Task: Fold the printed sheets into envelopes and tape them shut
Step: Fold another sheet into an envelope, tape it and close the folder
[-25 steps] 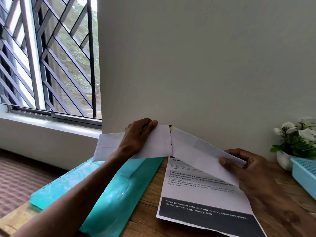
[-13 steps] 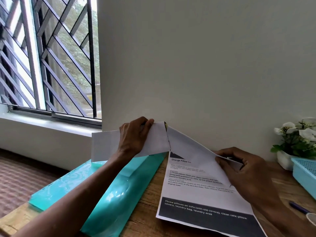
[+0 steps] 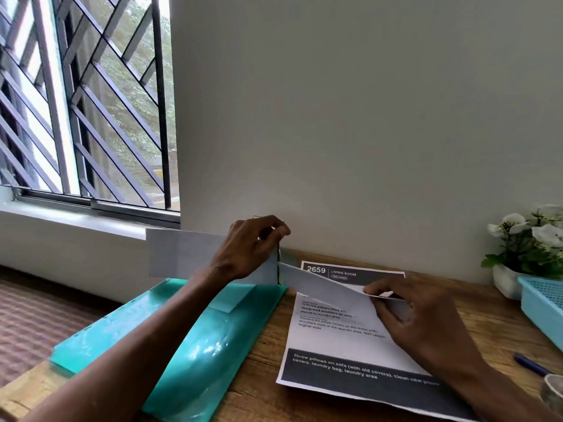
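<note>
A long folded white sheet (image 3: 179, 254) is held up above the desk, bent at its middle. My left hand (image 3: 249, 248) grips its left half near the bend, thumb and fingers pinched over the top edge. My right hand (image 3: 408, 312) pinches the right half (image 3: 320, 281), which slopes down to the right. Flat on the wooden desk (image 3: 487, 306) below lies a printed sheet (image 3: 335, 342) with dark bands at top and bottom. No tape is in view.
A teal plastic folder (image 3: 195, 345) lies on the desk's left part, overhanging the edge. A light blue basket (image 3: 542, 306) and a white flower pot (image 3: 511, 278) stand at the right. A blue pen (image 3: 530, 363) lies near the right edge. The wall is close behind.
Both hands have turned the folded sheet: the left half rose and stands more upright, and the right half swung down flatter, uncovering the header of the printed sheet beneath.
</note>
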The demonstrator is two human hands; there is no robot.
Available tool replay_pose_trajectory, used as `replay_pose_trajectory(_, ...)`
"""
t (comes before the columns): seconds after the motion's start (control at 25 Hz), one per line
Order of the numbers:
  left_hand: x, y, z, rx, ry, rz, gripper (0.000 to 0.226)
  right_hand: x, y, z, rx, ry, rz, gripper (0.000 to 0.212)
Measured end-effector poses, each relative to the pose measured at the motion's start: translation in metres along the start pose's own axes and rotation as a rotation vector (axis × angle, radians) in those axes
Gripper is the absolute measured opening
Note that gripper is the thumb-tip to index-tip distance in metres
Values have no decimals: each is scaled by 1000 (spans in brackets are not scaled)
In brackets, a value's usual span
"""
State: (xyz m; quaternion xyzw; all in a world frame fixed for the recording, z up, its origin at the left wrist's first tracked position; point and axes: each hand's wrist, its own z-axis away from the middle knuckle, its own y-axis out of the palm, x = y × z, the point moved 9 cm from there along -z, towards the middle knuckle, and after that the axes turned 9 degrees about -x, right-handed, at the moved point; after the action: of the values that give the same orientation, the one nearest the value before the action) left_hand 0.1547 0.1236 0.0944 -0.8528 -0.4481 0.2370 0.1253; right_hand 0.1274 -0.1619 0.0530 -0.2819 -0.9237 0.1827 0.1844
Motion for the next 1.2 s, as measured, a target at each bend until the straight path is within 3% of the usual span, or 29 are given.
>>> replay_pose_trajectory(0.24,16,13,13,159,25,-267,29,-20,-6,-3,-42,194,-77,25)
replay_pose_trajectory(0.44,12,7,14,17,-4,-243,27,-35,0,-4,-1,356,-304,33)
replay_pose_trajectory(0.88,13,-6,4,-128,-184,-38,32,-40,10,4,-25,411,-408,25)
replay_pose_trajectory(1.2,7,-12,2,-187,-232,19,32,-32,23,8,104,414,-418,24)
